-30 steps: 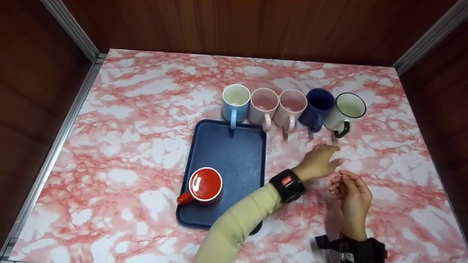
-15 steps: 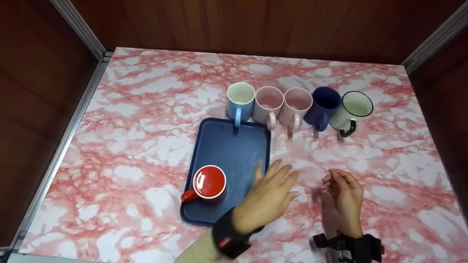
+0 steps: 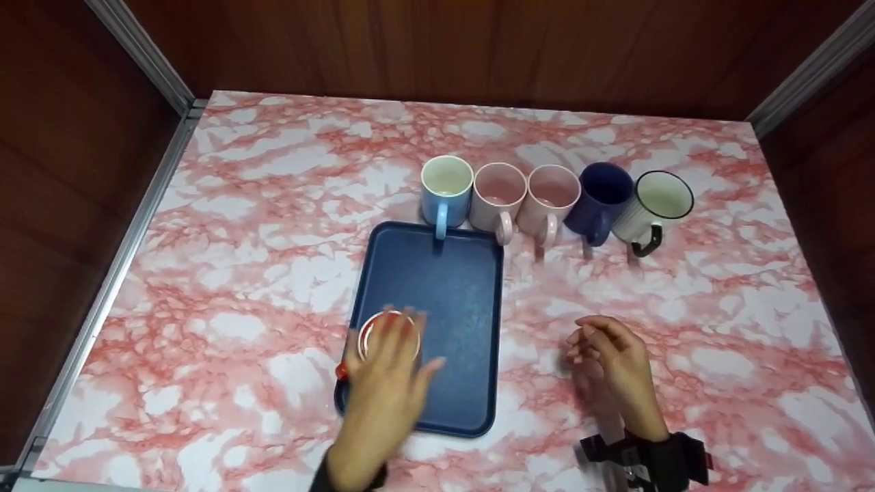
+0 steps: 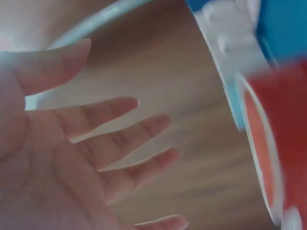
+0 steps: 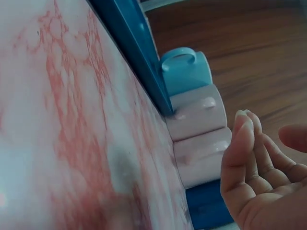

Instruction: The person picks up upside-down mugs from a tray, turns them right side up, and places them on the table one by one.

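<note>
My left hand (image 3: pixel 386 389) reaches over a red mug (image 4: pixel 290 129) with its fingers spread and holds nothing. In the head view the fingers overlap the mug's top; in the left wrist view there is a gap between fingertips and rim. The red mug stands upright near the front left corner of a dark blue tray (image 3: pixel 458 369), its handle pointing left. My right hand (image 3: pixel 618 365) hangs over the table right of the tray, fingers loosely curled and holding nothing.
Behind the tray stands a row of mugs, handles toward me: light blue (image 3: pixel 446 205), two pink (image 3: pixel 493 212) side by side, dark blue (image 3: pixel 584 212) and white with a black rim (image 3: pixel 632 222). Brown wood panels (image 3: pixel 478 55) enclose the marbled table (image 3: pixel 273 171).
My left hand has moved from the right side of the table, leftward across the tray, to the red mug. The right hand has shifted slightly left. The mugs and tray stay put.
</note>
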`<state>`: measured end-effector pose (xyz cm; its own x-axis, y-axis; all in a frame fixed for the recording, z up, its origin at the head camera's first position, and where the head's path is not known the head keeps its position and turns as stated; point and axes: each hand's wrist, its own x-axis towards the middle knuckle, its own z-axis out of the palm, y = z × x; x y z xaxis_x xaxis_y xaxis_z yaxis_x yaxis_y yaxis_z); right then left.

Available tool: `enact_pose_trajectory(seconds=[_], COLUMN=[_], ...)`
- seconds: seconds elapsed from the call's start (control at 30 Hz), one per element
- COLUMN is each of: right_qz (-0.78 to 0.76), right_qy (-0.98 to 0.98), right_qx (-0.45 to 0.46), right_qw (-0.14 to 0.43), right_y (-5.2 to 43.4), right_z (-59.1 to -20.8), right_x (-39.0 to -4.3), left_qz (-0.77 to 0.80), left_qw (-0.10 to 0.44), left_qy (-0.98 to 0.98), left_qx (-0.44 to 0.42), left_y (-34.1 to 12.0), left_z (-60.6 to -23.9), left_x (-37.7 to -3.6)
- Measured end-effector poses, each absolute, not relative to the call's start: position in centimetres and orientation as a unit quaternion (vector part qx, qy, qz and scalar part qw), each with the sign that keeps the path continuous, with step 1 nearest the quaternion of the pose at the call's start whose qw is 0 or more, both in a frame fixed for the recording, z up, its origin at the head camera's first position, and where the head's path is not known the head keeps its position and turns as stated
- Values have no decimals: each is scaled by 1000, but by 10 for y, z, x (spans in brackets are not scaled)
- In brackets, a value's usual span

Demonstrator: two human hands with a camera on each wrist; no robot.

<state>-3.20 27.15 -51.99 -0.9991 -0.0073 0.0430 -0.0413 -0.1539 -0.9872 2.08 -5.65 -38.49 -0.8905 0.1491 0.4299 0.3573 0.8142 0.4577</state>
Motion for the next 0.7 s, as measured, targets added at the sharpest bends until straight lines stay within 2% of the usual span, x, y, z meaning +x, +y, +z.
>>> enact_pose_trajectory(seconds=[0.27,0.3,0.53,0.7], right_qz=[737,751,737,731], right_qy=[-675,-658,-671,-679], right_qx=[27,44,53,34], right_qw=[-30,-33,-53,-58], right_y=[257,252,239,220], right_z=[-519,-510,-504,-472], right_x=[-32,-31,-30,-24], left_qz=[-299,-301,-333,-358], left_qw=[130,123,103,75], left_qy=[-945,-946,-937,-931], left_qx=[-13,-5,-23,-5], left_y=[-94,-97,-107,-113], left_z=[-407,-410,-427,-430], left_x=[26,27,31,30])
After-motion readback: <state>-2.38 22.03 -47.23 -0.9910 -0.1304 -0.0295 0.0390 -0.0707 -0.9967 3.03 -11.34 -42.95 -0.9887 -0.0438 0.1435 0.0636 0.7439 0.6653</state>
